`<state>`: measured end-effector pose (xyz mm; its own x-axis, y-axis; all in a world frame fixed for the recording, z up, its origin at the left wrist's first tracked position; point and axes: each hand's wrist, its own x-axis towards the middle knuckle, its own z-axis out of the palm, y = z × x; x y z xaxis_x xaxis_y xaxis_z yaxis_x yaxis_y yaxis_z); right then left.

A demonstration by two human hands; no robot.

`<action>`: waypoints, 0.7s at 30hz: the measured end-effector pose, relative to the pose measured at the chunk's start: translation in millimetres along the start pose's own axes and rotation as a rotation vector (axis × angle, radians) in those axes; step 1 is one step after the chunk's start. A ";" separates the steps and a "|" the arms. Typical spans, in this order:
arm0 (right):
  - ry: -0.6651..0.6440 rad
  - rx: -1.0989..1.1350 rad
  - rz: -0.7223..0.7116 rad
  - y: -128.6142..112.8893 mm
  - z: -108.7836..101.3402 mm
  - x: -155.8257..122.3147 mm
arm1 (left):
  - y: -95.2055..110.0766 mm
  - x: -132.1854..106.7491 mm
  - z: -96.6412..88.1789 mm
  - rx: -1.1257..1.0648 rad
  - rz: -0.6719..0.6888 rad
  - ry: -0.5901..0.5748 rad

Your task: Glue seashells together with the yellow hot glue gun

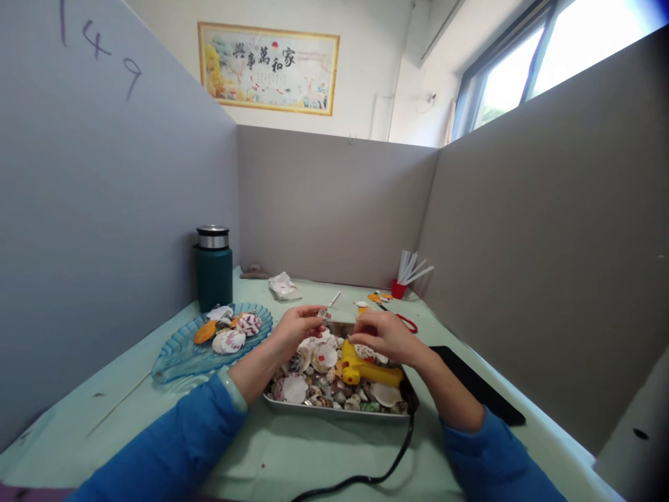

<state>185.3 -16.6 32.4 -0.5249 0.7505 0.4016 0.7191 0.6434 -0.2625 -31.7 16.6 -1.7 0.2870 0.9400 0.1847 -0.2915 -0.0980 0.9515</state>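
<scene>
My left hand (300, 326) pinches a small whitish shell (323, 314) above the far left part of a metal tray (334, 411). Several seashells (294, 388) of many kinds fill the tray. Across them on the right lies a yellow hot glue gun (373, 375), its black cord (400, 457) running over the near rim. My right hand (384, 335) hovers just over the glue gun, fingers bent and drawn together; whatever they may hold is hidden. Beyond my left fingertips a thin white stick (334, 299) shows.
On the left stand a blue plate (178, 348) of shells and a green bottle (214, 272). Behind the tray are crumpled paper (282, 284), red-handled scissors (406, 323) and a red cup (398, 288) of white sticks. A black flat object (478, 385) lies right. Grey partitions (334, 209) enclose the table.
</scene>
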 end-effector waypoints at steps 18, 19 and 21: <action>-0.214 0.215 0.176 12.1 2.5 -17.8 | -5.7 4.4 -5.4 -0.039 0.002 0.140; -0.161 0.344 0.194 14.1 -0.3 -17.0 | -4.8 3.7 -5.2 -0.035 0.001 0.148; -0.009 0.642 0.226 16.0 -5.3 -14.5 | -3.3 2.5 -4.7 -0.030 0.005 0.147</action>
<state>206.9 -18.0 27.1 -0.3992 0.8763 0.2696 0.4003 0.4312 -0.8086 -34.4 20.8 -5.6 0.1490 0.9775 0.1490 -0.3201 -0.0949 0.9426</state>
